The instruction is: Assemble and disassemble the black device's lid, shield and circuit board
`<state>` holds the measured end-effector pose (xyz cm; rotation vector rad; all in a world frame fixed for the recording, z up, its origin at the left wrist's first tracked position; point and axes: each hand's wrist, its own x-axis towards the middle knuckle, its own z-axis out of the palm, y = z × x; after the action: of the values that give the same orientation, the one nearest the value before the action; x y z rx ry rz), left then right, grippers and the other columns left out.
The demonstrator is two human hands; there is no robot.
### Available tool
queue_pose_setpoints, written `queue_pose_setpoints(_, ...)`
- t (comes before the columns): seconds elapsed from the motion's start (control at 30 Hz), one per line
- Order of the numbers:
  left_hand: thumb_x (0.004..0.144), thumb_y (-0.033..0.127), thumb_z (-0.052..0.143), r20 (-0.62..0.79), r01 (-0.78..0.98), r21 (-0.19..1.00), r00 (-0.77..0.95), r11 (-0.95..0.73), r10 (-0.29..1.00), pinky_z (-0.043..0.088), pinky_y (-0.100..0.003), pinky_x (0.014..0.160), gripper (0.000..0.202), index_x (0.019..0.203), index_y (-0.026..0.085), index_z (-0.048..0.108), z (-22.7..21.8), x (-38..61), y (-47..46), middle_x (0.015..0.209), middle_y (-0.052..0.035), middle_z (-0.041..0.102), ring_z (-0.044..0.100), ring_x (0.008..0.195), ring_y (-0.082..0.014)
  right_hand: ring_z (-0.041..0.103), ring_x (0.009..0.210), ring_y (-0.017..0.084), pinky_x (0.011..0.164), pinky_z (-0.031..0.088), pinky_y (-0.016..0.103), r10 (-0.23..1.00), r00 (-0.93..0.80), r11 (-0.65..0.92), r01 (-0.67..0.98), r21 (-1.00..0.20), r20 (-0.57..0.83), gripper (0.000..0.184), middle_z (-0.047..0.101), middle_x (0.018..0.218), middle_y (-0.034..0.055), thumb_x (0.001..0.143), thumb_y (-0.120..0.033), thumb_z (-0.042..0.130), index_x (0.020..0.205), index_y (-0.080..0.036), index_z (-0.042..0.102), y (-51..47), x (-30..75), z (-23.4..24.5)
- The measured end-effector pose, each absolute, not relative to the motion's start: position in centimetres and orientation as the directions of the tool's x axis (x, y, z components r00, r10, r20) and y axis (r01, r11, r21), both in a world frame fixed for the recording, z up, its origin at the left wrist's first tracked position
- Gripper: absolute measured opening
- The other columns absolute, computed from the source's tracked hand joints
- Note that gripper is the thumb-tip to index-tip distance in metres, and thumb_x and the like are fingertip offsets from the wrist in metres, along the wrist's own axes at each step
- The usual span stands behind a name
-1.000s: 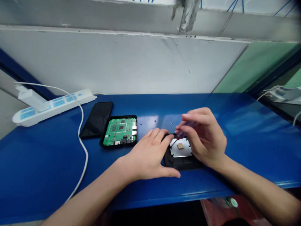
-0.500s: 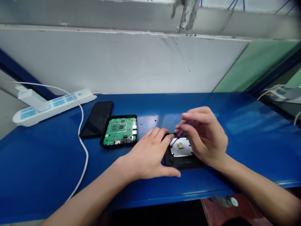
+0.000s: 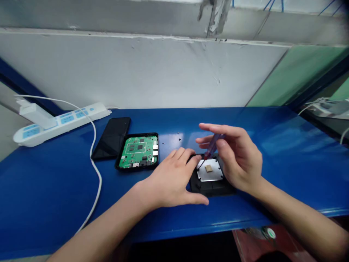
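Note:
A black plastic cover lies on the blue table, with a shiny metal plate set in it. On the plate sits a small tan square pad. My left hand holds the cover at its left side, fingers at the far corner and thumb by the near edge. Between thumb and fingers, my right hand has a screwdriver with a clear purplish handle. The screwdriver leans, its tip down at the plate's far left corner. Whether the tip sits in a screw is too small to tell.
Left of my hands is a black case holding a green circuit board. A black phone lies beside it. A white power strip and white cable are further left. Loose screws lie beyond my left hand.
My right hand's fingers have opened out and shifted around the screwdriver handle, so more of it shows. My left hand and the cover stay nearly in place.

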<state>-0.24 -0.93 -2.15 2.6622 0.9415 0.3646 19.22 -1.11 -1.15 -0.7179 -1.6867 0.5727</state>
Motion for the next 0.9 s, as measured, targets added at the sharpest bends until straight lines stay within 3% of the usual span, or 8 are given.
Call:
queue_pose_setpoints(0.17, 0.073, 0.077, 0.071, 0.142, 0.573, 0.329, 0.756, -0.750, 0.640, 0.044, -0.053, 0.103, 0.088, 0.130, 0.012, 0.055, -2.14, -0.22, -0.97, 0.129, -0.0158, 0.056, 0.053, 0.113, -0.0355, 0.070, 0.089, 0.017, 0.070, 0.064, 0.034, 0.643, -0.177, 0.765, 0.213, -0.608, 0.745, 0.045, 0.065, 0.105, 0.0019, 0.087, -0.007, 0.069, 0.123, -0.033, 0.066, -0.94, 19.47, -1.20)
queue_pose_setpoints(0.37, 0.074, 0.077, 0.071, 0.162, 0.561, 0.330, 0.759, -0.759, 0.631, 0.044, -0.053, 0.102, 0.090, 0.132, 0.012, 0.053, -2.28, -0.17, -0.85, 0.126, -0.0144, 0.057, 0.053, 0.111, -0.0341, 0.073, 0.098, 0.018, 0.081, 0.064, 0.038, 0.733, -0.194, 0.680, 0.184, -0.710, 0.652, 0.046, 0.069, 0.122, 0.0038, 0.100, -0.009, 0.046, 0.138, -0.033, 0.055, -1.64, 19.20, -0.88)
queue_pose_setpoints(0.57, 0.073, 0.076, 0.072, 0.153, 0.569, 0.320, 0.758, -0.757, 0.635, 0.044, -0.052, 0.103, 0.089, 0.132, 0.011, 0.054, -2.12, -0.23, -0.92, 0.127, -0.0155, 0.056, 0.053, 0.112, -0.0349, 0.069, 0.087, 0.017, 0.074, 0.063, 0.038, 0.654, -0.195, 0.755, 0.229, -0.615, 0.731, 0.050, 0.064, 0.109, 0.0026, 0.088, -0.007, 0.067, 0.130, -0.034, 0.062, -1.18, 19.43, -1.00)
queue_pose_setpoints(0.77, 0.074, 0.077, 0.070, 0.151, 0.568, 0.321, 0.760, -0.758, 0.633, 0.044, -0.050, 0.103, 0.091, 0.133, 0.010, 0.054, -2.14, -0.19, -0.86, 0.127, -0.0156, 0.057, 0.053, 0.112, -0.0344, 0.071, 0.089, 0.017, 0.070, 0.064, 0.036, 0.703, -0.112, 0.705, 0.239, -0.668, 0.702, 0.047, 0.064, 0.109, 0.0035, 0.093, -0.009, 0.060, 0.133, -0.034, 0.060, -1.28, 18.97, -1.05)
queue_pose_setpoints(0.9, 0.075, 0.079, 0.068, 0.144, 0.572, 0.314, 0.760, -0.757, 0.634, 0.042, -0.049, 0.105, 0.095, 0.136, 0.009, 0.052, -2.15, -0.27, -0.93, 0.131, -0.0158, 0.056, 0.053, 0.114, -0.0339, 0.071, 0.080, 0.013, 0.065, 0.064, 0.032, 0.681, -0.033, 0.716, 0.235, -0.657, 0.731, 0.043, 0.064, 0.106, 0.0015, 0.095, -0.011, 0.059, 0.130, -0.034, 0.061, -1.21, 18.83, -0.72)
